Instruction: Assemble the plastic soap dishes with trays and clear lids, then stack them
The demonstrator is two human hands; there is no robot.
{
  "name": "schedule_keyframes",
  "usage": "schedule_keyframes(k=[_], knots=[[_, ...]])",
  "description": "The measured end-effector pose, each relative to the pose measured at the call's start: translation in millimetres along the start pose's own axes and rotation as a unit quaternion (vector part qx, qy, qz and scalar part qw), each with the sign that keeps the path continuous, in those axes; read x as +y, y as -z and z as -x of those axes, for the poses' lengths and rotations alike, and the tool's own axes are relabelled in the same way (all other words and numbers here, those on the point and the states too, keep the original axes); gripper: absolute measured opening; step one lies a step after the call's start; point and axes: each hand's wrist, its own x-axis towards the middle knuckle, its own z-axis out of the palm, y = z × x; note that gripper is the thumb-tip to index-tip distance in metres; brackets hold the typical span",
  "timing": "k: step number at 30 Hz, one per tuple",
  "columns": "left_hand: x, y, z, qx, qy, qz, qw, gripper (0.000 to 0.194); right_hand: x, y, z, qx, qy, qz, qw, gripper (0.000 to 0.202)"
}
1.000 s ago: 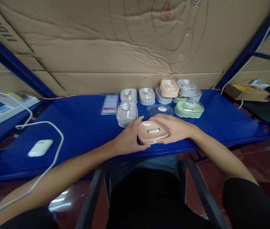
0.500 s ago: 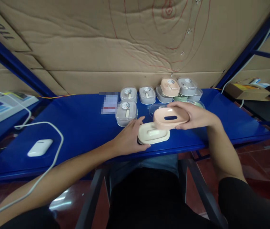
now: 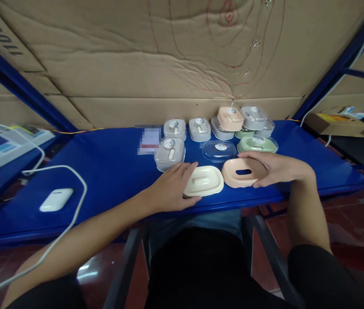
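Note:
My left hand (image 3: 177,186) grips the left end of a cream oval tray (image 3: 206,181) with a raised bar in its middle, near the table's front edge. Just right of it, my right hand (image 3: 273,168) holds a peach oval piece (image 3: 241,172) with a dark slot, fingers at its back and thumb at its front right. The two pieces sit side by side. Behind them lie a clear lid (image 3: 219,150) with a round sticker and a green lidded box (image 3: 257,146).
Several grey lidded boxes (image 3: 200,129) and a peach one (image 3: 230,118) line the back of the blue table (image 3: 111,171). A white case (image 3: 56,200) and a white cable (image 3: 83,184) are at left. Cardboard (image 3: 104,56) stands behind. An open carton (image 3: 338,124) is at far right.
My right hand has moved right and toward me with the peach piece, from over the cream tray's right edge to beside it. The clear lid and green box show more fully.

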Motion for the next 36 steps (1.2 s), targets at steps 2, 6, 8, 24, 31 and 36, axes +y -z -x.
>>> schedule_keyframes(k=[2, 6, 8, 24, 31, 36], knots=[[-1, -1.5, -2, 0.002, 0.001, 0.007, 1.000, 0.093, 1, -9, 3, 0.000, -0.003, 0.001, 1.000, 0.121], [-3, -3.6, -3, 0.007, 0.001, 0.026, 1.000, 0.091, -10, -14, 8, 0.054, 0.030, 0.008, 0.998, 0.113], [-4, -4.0, -3, 0.011, -0.004, 0.030, 0.999, 0.090, -20, -9, 3, 0.136, 0.050, 0.017, 0.989, 0.086], [-8, -7.8, -3, 0.009, -0.008, 0.036, 0.999, 0.092, -38, -5, -149, 0.015, 0.031, 0.134, 0.990, 0.098], [-7, -7.3, -4, 0.002, 0.001, 0.047, 0.999, 0.092, -58, 33, -65, 0.066, 0.106, 0.080, 0.989, 0.094], [-7, -8.1, -4, 0.001, -0.001, 0.046, 0.999, 0.092, -62, 19, -21, 0.005, 0.077, 0.135, 0.988, 0.085]])
